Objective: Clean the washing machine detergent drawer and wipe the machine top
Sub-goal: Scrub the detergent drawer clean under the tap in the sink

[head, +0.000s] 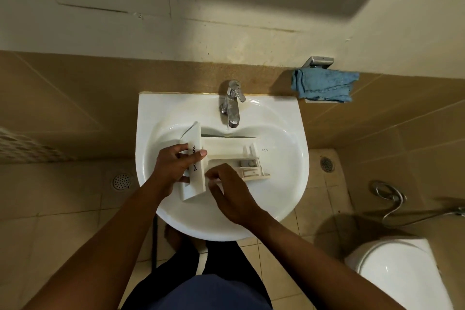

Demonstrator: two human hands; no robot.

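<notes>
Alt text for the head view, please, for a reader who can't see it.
A person holds a white detergent drawer in a sink by the tap: the left hand grips its front panel, the right hand curls its fingers at the near side, what they hold unclear. A blue cloth sits on a wall holder at right; a toilet stands lower right.

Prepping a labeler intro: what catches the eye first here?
The white drawer, held in the sink at centre: the left hand grips its front panel, and the right hand is at its compartments. Behind it stands a chrome tap. A blue cloth lies on a wall holder to the right, and a toilet sits at lower right.
</notes>
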